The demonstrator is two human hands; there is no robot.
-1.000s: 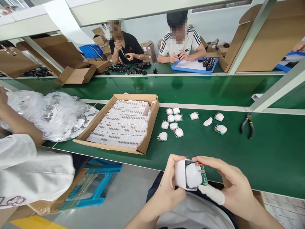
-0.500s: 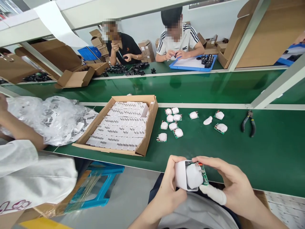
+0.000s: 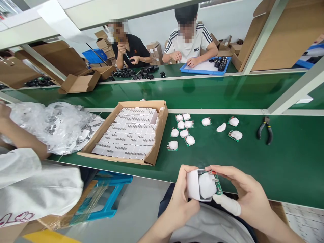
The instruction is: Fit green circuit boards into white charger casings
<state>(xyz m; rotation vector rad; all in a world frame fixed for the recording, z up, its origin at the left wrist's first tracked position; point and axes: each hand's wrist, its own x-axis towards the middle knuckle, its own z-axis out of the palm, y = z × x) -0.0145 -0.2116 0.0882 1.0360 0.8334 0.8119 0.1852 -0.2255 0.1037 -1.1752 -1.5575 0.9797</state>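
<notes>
Close to my lap, my left hand grips a white plastic housing from its left side. My right hand, its thumb in a white cover, pinches a green circuit board by the edge. A lump of white putty-like material sits on that board, partly inside the housing's open side. Farther up the bench lie several similar boards with white lumps, plus a loose white lump. How deep the board sits in the housing is hidden.
Left of the boards stands a cardboard tray with rows of white housings. Clear plastic bags lie beyond it, beside a co-worker's arm. Cutting pliers rest at the right. A shelf post slants down at the back. Two people sit across the bench.
My hands keep the housing and board in nearly the same position. Across the bench, the person in the white shirt has moved their hands apart.
</notes>
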